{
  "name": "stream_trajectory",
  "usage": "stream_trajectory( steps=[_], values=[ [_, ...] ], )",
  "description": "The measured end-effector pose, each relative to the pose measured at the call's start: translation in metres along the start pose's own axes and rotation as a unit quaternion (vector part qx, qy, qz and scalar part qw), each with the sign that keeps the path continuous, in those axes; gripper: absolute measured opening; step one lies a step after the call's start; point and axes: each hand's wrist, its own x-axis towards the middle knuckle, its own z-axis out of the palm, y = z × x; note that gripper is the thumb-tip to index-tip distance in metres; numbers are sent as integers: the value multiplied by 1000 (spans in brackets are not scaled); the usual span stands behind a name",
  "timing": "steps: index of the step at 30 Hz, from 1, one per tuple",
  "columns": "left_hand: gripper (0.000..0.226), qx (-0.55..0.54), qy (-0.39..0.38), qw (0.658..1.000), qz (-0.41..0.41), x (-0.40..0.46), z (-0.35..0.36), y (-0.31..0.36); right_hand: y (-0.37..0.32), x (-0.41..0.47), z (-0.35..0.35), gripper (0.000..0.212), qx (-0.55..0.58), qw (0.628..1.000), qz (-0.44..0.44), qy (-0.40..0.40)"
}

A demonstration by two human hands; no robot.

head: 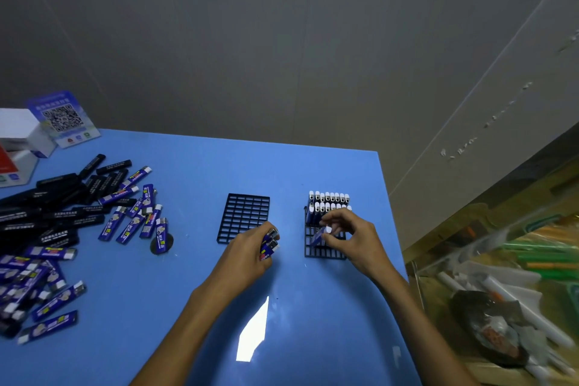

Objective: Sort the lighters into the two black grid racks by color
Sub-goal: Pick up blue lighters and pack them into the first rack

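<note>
A single blue lighter (319, 236), tilted and blurred, is being pinched by the fingertips of the right hand (351, 238) just above the open cells of the right grid rack (324, 252), whose far rows are being occupied by two lines of upright blue lighters with white caps (329, 202). A small bundle of blue lighters (270, 244) is being gripped in the curled fingers of the left hand (247, 255), at the near right corner of the left grid rack (242, 216), whose visible cells are being left unfilled. On the blue table (203, 307), loose black lighters (56, 207) and loose blue lighters (131, 219) are being kept in a mixed heap at the left edge. White lettering is being shown on the lighter bodies, but it is too small to be read. A card bearing a QR code (62, 117) is being propped beside a white box (18, 131) at the far left corner.
</note>
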Motion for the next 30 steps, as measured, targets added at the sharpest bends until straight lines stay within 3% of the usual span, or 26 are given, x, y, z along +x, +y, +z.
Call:
stream_trajectory(
  steps=[14, 30],
  values=[
    [32, -6, 2, 1000, -8, 7, 1, -8, 17, 17, 10, 14, -112, 992, -8, 55],
    [34, -5, 0, 1000, -7, 17, 2, -13, 23, 27, 17, 18, -89, 995, 47, 9]
  ],
)
